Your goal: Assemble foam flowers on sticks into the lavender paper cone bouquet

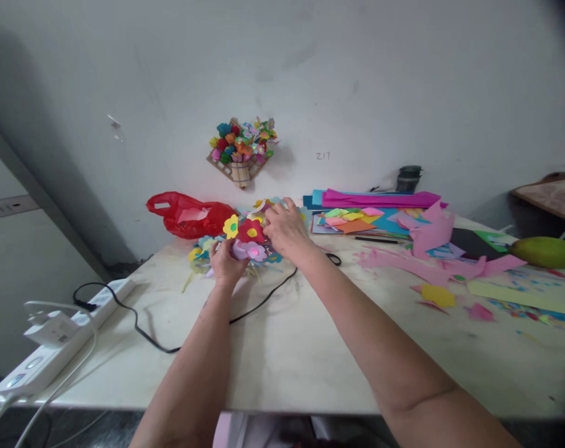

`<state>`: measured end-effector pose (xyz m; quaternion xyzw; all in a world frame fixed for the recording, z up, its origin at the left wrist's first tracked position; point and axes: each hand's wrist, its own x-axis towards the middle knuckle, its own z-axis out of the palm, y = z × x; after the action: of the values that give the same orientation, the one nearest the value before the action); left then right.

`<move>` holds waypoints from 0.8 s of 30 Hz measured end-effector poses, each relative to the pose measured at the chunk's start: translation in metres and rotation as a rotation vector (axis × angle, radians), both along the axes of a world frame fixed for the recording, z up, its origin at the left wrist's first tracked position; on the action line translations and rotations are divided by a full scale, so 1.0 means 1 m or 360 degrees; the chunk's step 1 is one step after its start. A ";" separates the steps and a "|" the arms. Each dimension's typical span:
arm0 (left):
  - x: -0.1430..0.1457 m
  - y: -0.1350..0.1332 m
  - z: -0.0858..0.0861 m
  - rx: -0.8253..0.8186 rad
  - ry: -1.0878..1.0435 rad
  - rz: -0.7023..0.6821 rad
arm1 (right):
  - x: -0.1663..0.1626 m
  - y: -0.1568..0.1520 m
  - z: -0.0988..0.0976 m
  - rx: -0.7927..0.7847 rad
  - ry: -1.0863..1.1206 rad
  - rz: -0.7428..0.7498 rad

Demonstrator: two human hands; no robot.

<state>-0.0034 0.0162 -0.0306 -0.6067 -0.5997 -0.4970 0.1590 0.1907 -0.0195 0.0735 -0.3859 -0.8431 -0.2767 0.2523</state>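
Observation:
A bunch of paper flowers (250, 231) in red, yellow, lilac and blue lies at the back of the table, between my two hands. My left hand (229, 264) is closed around the near left side of the bunch, thumb and fingers against the lilac flowers (254, 251). From the right, my right hand (286, 231) reaches over the top with bent fingers beside the red flower. Its fingertips are partly hidden among the petals, so what they pinch does not show. Pale stems and more flowers (196, 254) stick out at the left.
A red plastic bag (189, 214) lies behind the bunch. Coloured paper sheets (380, 199), pink scraps (432, 233) and a green mango-like fruit (546, 252) are at the right. A power strip (77, 336) and black cable (140, 333) occupy the left. A flower basket (240, 174) hangs on the wall.

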 end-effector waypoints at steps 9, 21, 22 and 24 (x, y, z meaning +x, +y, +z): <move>-0.001 0.004 -0.002 0.0169 -0.0013 -0.0066 | 0.000 -0.004 0.001 0.0037 0.0002 0.0036; -0.001 0.006 -0.004 0.0183 -0.0024 -0.0077 | 0.000 -0.007 0.002 0.0068 0.0051 0.0067; -0.001 0.007 -0.004 0.0188 -0.0025 -0.0079 | -0.001 -0.007 0.002 0.0073 0.0060 0.0072; -0.002 0.009 -0.005 0.0198 -0.0016 -0.0088 | -0.002 -0.008 0.001 0.0088 0.0074 0.0084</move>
<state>-0.0056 0.0248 -0.0356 -0.6095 -0.5515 -0.5404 0.1798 0.1890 -0.0270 0.0742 -0.3628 -0.8390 -0.2840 0.2895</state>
